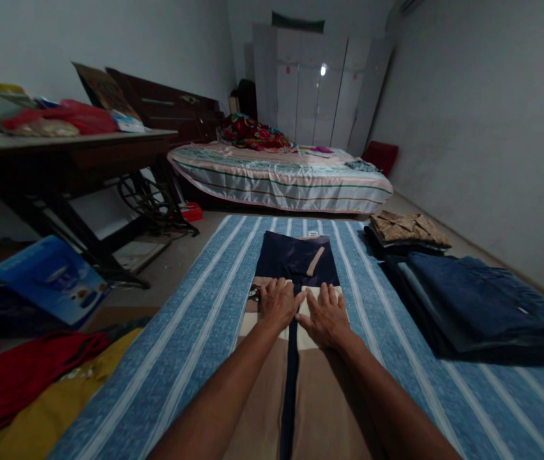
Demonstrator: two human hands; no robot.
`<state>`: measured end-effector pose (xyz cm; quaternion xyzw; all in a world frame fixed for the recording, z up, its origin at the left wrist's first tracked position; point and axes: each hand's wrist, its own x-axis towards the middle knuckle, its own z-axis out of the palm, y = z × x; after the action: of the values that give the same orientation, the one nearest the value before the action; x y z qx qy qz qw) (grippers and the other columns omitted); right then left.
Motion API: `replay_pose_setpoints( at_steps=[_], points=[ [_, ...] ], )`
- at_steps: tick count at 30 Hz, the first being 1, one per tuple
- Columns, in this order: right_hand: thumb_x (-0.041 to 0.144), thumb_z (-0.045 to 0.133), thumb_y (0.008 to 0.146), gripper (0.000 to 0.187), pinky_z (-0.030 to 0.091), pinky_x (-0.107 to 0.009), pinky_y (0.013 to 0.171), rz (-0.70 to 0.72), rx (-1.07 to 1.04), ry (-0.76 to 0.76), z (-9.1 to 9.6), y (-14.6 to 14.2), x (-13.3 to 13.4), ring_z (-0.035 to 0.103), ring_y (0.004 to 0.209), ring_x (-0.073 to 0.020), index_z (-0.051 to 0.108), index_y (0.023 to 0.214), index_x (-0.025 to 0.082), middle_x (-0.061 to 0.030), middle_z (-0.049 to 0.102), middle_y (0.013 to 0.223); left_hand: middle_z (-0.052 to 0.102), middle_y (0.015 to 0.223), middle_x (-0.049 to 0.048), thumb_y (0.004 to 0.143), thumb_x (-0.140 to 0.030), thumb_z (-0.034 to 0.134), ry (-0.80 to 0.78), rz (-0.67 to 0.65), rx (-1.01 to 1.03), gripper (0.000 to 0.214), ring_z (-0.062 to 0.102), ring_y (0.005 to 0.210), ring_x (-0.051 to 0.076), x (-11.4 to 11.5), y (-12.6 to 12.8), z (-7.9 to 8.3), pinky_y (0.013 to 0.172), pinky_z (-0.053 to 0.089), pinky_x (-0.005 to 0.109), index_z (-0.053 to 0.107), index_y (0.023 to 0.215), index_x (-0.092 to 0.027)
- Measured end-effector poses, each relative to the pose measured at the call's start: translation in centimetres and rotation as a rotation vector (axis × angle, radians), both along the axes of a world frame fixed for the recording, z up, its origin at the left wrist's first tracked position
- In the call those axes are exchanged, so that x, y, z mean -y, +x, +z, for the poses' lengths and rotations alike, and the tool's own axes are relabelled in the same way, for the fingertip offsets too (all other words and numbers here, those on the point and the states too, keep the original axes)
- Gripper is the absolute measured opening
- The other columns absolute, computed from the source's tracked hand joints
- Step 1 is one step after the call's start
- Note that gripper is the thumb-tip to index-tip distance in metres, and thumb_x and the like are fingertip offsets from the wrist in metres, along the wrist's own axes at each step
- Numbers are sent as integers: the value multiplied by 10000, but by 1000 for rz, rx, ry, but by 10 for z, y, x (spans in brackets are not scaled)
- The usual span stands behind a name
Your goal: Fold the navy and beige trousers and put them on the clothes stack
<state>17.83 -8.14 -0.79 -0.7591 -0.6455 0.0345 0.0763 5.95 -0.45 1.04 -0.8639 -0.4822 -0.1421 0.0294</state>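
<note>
A long shirt (284,255) in navy, cream and tan lies flat on the blue striped sheet (214,306), its two sides folded in toward a navy strip down the middle. A small pale label shows at its far end, and a dark printed figure peeks out beside my left hand (279,304). That hand rests palm down on the left folded part, fingers stretched forward. My right hand (325,314) lies flat on the cream band of the right part, fingers spread. The thumbs almost meet over the middle strip. My forearms cover some of the near cloth.
Folded dark blue jeans (483,297) and a brown patterned garment (408,228) are stacked on the right. Red cloth (27,377) and yellow cloth (66,409) lie at the lower left, below a sewing machine table (85,150). A bed (276,185) stands beyond.
</note>
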Motion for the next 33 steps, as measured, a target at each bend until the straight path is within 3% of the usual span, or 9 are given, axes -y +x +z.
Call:
replay_pose_setpoints(
  at_steps=[8, 12, 16, 21, 28, 33],
  points=[
    [597, 463, 840, 727, 183, -508, 1067, -7, -90, 108, -1, 6, 2, 214, 1362, -365, 383, 1390, 127, -209, 325, 1453, 578, 1023, 103, 877, -560, 445, 23, 62, 23, 417, 474, 1027, 289, 2, 5, 0, 917, 306, 472, 593, 955, -178],
    [415, 384, 917, 519, 235, -415, 1083, -7, -91, 165, -5, 16, 5, 295, 1336, -284, 465, 1308, 84, -177, 388, 1421, 567, 1031, 100, 856, -520, 515, 41, 44, 13, 365, 458, 1040, 293, 3, 2, -2, 935, 286, 479, 579, 963, -177],
    [281, 344, 932, 422, 238, -426, 1082, 47, -44, 142, -9, 14, 7, 307, 1330, -284, 498, 1273, 86, -178, 414, 1402, 558, 1044, 99, 856, -498, 524, 24, 40, 23, 342, 449, 1053, 301, 4, 2, -2, 939, 280, 483, 571, 975, -181],
    [437, 355, 939, 576, 183, -487, 1084, 69, 8, 46, -11, 8, 7, 183, 1379, -346, 345, 1415, 113, -202, 275, 1482, 551, 1051, 108, 872, -474, 501, -18, 38, 47, 321, 439, 1070, 306, 5, 2, -1, 954, 263, 496, 570, 982, -181],
    [532, 337, 927, 593, 158, -547, 1062, 62, 31, 8, -6, 6, 6, 160, 1382, -362, 321, 1434, 225, -190, 253, 1494, 559, 1027, 99, 873, -464, 504, 22, 52, 65, 298, 447, 1053, 295, 6, 2, -1, 947, 279, 485, 578, 953, -187],
    [509, 331, 933, 612, 182, -529, 1069, 93, 33, 43, -4, 4, 6, 185, 1378, -354, 345, 1421, 140, -220, 267, 1480, 559, 1017, 100, 872, -461, 503, 29, 40, 62, 303, 455, 1033, 295, 6, 1, -1, 943, 285, 486, 582, 958, -181]
  ],
)
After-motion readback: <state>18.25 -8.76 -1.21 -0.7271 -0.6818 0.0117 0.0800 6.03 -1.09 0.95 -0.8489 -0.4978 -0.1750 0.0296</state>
